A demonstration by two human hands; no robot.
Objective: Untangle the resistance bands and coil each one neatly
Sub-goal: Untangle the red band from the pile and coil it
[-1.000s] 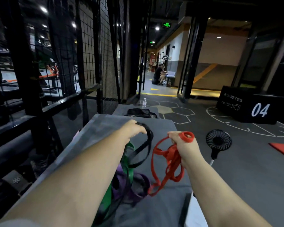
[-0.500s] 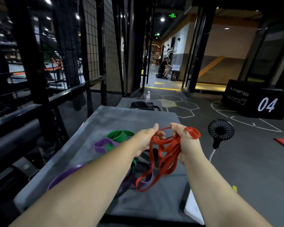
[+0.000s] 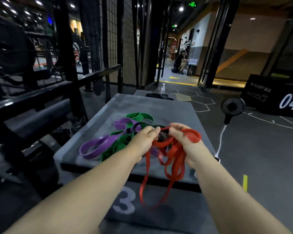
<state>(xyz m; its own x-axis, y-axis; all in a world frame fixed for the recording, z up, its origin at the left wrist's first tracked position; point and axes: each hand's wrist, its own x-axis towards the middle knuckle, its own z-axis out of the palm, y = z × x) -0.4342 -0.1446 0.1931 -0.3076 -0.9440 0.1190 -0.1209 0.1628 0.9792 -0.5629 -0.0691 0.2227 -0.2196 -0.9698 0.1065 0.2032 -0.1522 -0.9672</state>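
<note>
Both hands hold the red resistance band [image 3: 174, 154] above the front of a grey padded box [image 3: 159, 107]. My left hand [image 3: 145, 141] pinches one part of it, and my right hand [image 3: 184, 141] grips several of its loops, one sticking out to the right. Long red loops hang down past the box's front edge. A purple band [image 3: 98, 146] and a green band [image 3: 139, 116] lie tangled together on the box, left of my hands. A black band [image 3: 137, 126] shows among them, mostly hidden.
A black metal rack and mesh fence [image 3: 118, 48] run along the left. A small black fan [image 3: 233, 107] with a white cable stands on the floor at the right, and a black soft box marked 04 [image 3: 276, 97] beyond it. A person [image 3: 179, 62] sits far down the corridor.
My left hand let go of the black band and came over to the red band. The hands have drawn together and nearer to me, and the red loops now hang lower over the box's front.
</note>
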